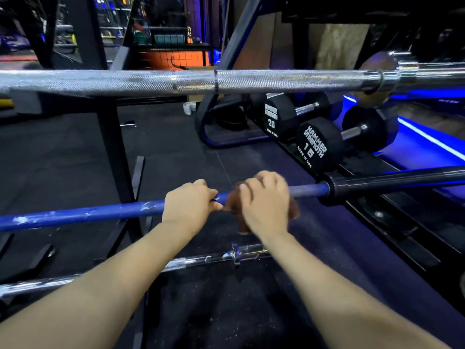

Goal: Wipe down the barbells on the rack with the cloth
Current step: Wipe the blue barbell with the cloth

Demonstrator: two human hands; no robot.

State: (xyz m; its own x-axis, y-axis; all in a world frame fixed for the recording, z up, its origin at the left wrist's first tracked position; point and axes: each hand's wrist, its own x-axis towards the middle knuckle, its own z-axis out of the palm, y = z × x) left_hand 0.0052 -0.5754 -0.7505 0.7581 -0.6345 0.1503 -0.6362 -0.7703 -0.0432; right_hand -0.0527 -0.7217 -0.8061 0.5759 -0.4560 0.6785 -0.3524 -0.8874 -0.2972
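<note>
Head view: a blue barbell (100,212) is shown running from the left edge, rising slightly to the right, where its shaft meets a black sleeve (392,181); pale scuffs are seen along the blue shaft. The shaft is gripped by the left hand (188,204), its fingers curled over the top of the bar. Just to the right, almost touching the left hand, the right hand (264,202) is wrapped over a brown cloth (293,210), which is pressed around the same shaft; the fingers are curled on the cloth, and folds of it hang below the hand. The right hand is blurred. Above, across the whole width, a silver knurled barbell (151,81) is held level, with its collar and sleeve toward the right. Below the forearms, a chrome barbell (201,260) is seen lower down, partly hidden by both arms. The black rack upright (115,147) stands left of centre, behind the blue bar. To the right, two black dumbbells are laid side by side, one marked 20 (273,119) and one marked 15 (318,144). A dark rubber floor (176,142) lies beneath, and blue light strips are visible at the right edge.
</note>
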